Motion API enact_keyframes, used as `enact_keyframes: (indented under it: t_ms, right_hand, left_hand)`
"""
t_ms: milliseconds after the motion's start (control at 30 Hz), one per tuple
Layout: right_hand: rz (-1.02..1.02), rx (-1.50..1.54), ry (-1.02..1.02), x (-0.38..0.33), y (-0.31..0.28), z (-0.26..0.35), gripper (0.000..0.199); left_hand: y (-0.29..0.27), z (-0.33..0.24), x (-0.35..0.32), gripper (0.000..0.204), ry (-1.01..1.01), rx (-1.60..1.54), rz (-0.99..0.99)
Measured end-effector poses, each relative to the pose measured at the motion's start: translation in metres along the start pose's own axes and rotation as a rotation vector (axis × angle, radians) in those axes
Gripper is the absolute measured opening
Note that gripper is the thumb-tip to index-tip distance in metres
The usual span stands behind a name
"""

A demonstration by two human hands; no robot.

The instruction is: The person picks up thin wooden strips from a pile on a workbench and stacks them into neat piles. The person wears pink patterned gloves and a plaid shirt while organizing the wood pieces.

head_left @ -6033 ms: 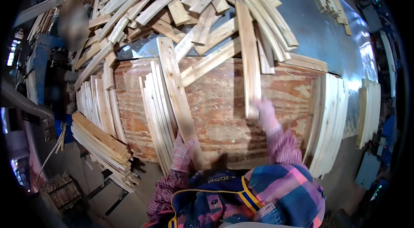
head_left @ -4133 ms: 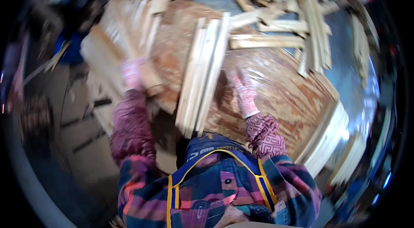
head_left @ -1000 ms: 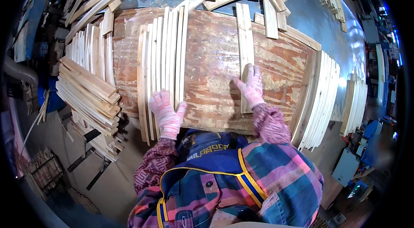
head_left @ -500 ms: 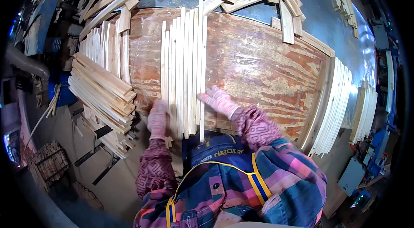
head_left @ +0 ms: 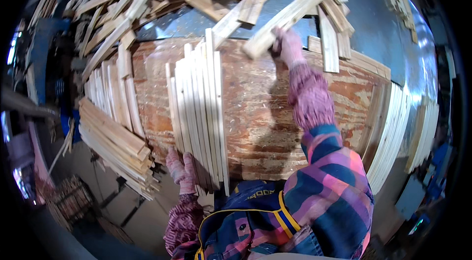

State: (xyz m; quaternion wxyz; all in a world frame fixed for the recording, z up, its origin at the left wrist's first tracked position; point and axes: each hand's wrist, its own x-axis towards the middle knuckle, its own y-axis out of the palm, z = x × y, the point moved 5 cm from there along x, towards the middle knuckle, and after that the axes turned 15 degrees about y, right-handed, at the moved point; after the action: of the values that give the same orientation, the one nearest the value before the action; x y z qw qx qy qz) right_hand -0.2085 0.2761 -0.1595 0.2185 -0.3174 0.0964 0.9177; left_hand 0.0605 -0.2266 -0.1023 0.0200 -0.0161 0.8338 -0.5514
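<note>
A row of pale wooden strips (head_left: 196,112) lies lengthwise side by side on a worn wooden tabletop (head_left: 255,132). At the near left end of this row is my left hand (head_left: 181,169), in a pinkish knit glove, with thumb and fingers apart; whether it touches the outermost strip I cannot tell. My right hand (head_left: 289,48), gloved alike, reaches to the far edge of the tabletop. Its fingers close on the edge of a flat wooden board (head_left: 297,11), whose near end is tilted over the tabletop. The fingertips are partly hidden.
Beyond the tabletop a loose heap of boards (head_left: 211,6) covers a blue metal surface. Stacked boards (head_left: 115,134) stand at the left, next to upright strips (head_left: 105,88). More strips (head_left: 391,132) line the right edge, and another bundle (head_left: 423,134) stands farther right.
My right hand has left the strips, gone far and right, and taken hold of a board from the heap. My left hand has opened out near the row's near end.
</note>
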Motion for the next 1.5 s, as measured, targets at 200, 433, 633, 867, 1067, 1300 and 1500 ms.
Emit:
enact_keyframes:
  t_ms: [200, 433, 633, 867, 1067, 1300, 1500]
  right_hand:
    - [0.243, -0.568, -0.044, -0.193, -0.015, -0.113, 0.028]
    - [-0.469, -0.999, -0.451, -0.069, -0.133, 0.091, 0.050]
    - [-0.558, -1.391, -0.021, 0.022, -0.170, 0.145, 0.088]
    - [-0.306, -0.868, 0.120, -0.118, -0.112, 0.077, 0.073]
    - [0.028, -0.194, -0.029, -0.192, -0.122, -0.074, 0.070]
    - [-0.827, -1.159, -0.040, -0.063, -0.165, 0.041, 0.083]
    - [-0.748, -1.306, -0.132, -0.043, -0.154, 0.050, 0.055]
  left_hand:
    - [0.067, -0.247, 0.070, 0.102, 0.544, -0.520, 0.412]
    - [0.050, -0.246, 0.038, 0.083, 0.660, -0.106, 0.120]
    - [0.040, -0.174, -0.014, 0.080, 0.428, 0.362, 0.195]
    - [0.066, -0.280, 0.071, 0.076, 0.556, -0.454, 0.154]
    - [0.153, -0.332, 0.107, 0.054, 0.213, -1.314, 0.719]
    - [0.142, -0.307, 0.091, 0.044, -0.174, -1.168, 0.649]
    - [0.111, -0.210, 0.039, 0.084, 0.466, -0.190, 0.149]
